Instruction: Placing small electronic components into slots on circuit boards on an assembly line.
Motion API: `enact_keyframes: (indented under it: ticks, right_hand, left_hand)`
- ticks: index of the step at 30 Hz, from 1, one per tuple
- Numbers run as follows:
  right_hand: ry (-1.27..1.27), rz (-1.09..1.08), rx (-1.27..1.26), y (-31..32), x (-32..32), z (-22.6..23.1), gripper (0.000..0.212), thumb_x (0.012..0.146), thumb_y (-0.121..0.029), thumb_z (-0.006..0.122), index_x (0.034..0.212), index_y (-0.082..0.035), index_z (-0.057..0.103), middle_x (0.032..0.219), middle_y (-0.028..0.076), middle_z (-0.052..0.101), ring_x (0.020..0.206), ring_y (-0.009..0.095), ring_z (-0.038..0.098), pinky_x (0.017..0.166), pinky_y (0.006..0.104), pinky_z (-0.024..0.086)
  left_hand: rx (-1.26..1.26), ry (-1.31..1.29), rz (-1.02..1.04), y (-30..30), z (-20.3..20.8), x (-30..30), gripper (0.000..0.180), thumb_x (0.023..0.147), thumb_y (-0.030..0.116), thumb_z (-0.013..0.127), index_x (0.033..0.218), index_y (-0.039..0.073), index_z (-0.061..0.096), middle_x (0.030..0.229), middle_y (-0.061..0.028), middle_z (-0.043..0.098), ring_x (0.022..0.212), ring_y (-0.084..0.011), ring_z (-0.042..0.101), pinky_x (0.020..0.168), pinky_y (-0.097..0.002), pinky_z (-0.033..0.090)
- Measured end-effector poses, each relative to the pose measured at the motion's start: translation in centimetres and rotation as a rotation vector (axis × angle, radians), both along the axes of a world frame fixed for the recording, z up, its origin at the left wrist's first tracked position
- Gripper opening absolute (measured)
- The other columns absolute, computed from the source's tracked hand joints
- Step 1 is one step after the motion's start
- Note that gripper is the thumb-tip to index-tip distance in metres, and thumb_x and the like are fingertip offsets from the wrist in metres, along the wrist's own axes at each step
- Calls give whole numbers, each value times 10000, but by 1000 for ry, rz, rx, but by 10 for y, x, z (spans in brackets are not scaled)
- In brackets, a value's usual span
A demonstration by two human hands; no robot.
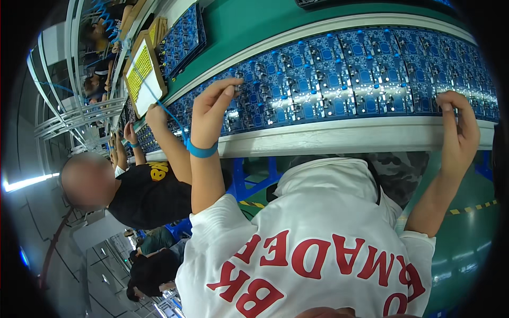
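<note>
A long row of blue circuit boards [328, 79], crowded with small parts, lies in a conveyor track before me. My left hand [211, 111] is over the boards toward the left, thumb and forefinger closed together; anything between the tips is too small to make out. Around that wrist sits a blue strap [202, 149] with a coiled blue cord. On the right, my right hand [459, 127] reaches over the near rail, its fingers curled and thumb pressed close at the boards' near edge. What it grips, if anything, is hidden.
The white near rail [328, 135] runs along my front. Beyond the track lies a green surface [238, 26] with stacked blue boards [183, 40]. A tray of small yellow parts [142, 79] stands at the far left. Close on my left, a co-worker in black [154, 199] reaches to the line.
</note>
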State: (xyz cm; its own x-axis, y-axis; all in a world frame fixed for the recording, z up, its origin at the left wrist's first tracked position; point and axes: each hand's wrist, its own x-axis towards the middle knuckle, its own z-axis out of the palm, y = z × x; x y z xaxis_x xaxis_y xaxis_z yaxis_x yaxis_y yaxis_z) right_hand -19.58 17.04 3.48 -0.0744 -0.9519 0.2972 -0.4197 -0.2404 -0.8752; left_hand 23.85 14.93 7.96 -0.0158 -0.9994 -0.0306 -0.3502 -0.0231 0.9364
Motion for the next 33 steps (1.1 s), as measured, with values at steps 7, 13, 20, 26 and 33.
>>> enact_keyframes:
  ticks: [7,13,20,26,33]
  right_hand:
    - [-18,1,-38,0,2,-1,122,963,35,534,1014,18,643,977,49,655,927,110,604,850,227,465]
    - [-20,-17,-50,-1,3,0,112,964,26,545,1015,19,644,975,48,657,925,111,605,853,227,464]
    - [13,-39,-36,1,4,2,110,966,17,552,1016,17,650,969,42,662,918,107,604,842,225,461]
    - [81,-32,-36,-2,7,-2,112,967,5,559,1024,9,655,969,41,662,918,103,601,839,229,460]
    - [119,-91,-33,-1,6,2,111,962,-3,572,1020,-2,666,947,26,670,897,87,602,808,218,464]
  left_hand:
    - [41,-335,-194,7,10,-5,198,943,40,621,1130,21,686,973,-50,635,879,-114,563,774,-241,439]
    - [68,-202,-156,14,2,-1,178,935,39,634,1105,26,683,989,-51,623,888,-117,555,764,-237,431]
    - [-158,-288,-30,10,-8,20,129,943,52,637,1061,18,678,992,-28,643,879,-97,572,774,-222,450]
    - [-127,-189,153,10,-19,19,138,948,58,632,1071,21,683,947,-22,659,885,-104,595,773,-237,472]
    - [-102,-473,67,7,-17,18,146,910,48,664,1048,38,712,959,-63,689,889,-147,643,783,-279,502]
